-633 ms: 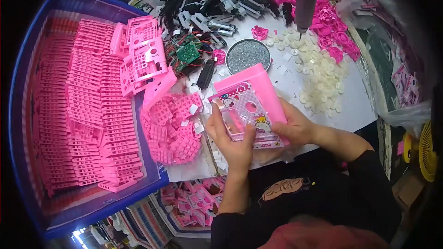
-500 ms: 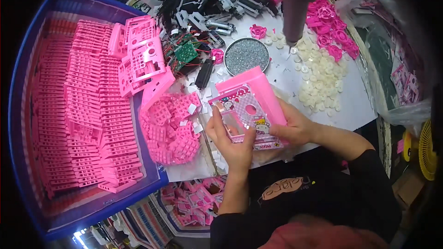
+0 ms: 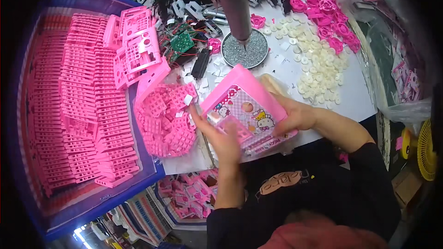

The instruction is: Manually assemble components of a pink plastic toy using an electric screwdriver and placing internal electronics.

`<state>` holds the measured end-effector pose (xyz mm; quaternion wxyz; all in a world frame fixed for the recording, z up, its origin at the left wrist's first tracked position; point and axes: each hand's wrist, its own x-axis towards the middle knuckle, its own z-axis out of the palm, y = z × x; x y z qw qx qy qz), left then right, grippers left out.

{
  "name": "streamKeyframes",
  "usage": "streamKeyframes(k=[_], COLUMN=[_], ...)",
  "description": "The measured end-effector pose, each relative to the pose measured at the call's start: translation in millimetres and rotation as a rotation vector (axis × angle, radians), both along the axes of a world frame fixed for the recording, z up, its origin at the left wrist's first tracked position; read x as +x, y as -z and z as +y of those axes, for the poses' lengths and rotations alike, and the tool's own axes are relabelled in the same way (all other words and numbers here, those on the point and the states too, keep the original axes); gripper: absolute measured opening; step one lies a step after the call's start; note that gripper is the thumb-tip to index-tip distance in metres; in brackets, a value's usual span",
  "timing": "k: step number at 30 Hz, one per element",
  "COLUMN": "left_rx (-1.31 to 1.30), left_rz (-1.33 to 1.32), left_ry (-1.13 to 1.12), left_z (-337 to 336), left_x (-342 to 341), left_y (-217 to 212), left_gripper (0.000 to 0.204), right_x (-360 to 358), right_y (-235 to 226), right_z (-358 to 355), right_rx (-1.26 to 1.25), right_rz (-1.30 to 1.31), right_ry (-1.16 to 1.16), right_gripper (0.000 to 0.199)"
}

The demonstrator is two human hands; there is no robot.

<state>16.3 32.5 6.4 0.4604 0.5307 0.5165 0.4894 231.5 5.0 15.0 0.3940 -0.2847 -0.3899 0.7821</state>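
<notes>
A pink plastic case (image 3: 258, 87) with a printed cartoon front panel (image 3: 249, 110) is held tilted above the near part of the table. My right hand (image 3: 295, 115) grips its right side, thumb over the front. At the lower left of the case is my left hand (image 3: 224, 143); its thumb is smeared by motion over the panel, and its index finger reaches past the left edge. Both hands' remaining fingers are mostly hidden. Beyond the case, a hanging screwdriver (image 3: 235, 14) points down over a round dish (image 3: 223, 57) of small screws (image 3: 251, 55).
Left stands a blue crate (image 3: 159, 168) of stacked pink plastic parts (image 3: 83, 83). A bag of pink keypads (image 3: 166, 124) lies beside it. Circuit boards (image 3: 182, 42) and black parts sit at the back; white discs (image 3: 320, 71) and pink rings (image 3: 327, 4) lie right.
The printed panel, tilted in front of the case before, now lies against it. My left thumb has shifted over the panel. In the picture, the screwdriver has moved left, over the screw dish.
</notes>
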Motion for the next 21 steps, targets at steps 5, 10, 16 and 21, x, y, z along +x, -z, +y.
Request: streamKeyframes(k=[5, 10, 16, 21], left_rx=[-0.172, -0.08, 0.003, 0.3], left_rz=[-0.419, -0.26, -0.222, 0.213], left_ry=[-0.021, -0.087, 0.049, 0.147], left_z=[22, 24, -6, -7], left_x=[-16, -17, -17, -28], left_y=[-1, -3, 11, 10], left_gripper=[0.029, 0.034, 0.039, 0.034], right_x=[9, 9, 8, 7], right_y=[-11, 2, 1, 19], right_z=[-7, -18, -22, -20], right_rx=[0.303, 0.088, 0.099, 0.076], right_rz=[-0.42, -0.318, -0.08, -0.105], right_ry=[0.007, 0.074, 0.266, 0.23], right_gripper=[0.078, 0.069, 0.065, 0.067])
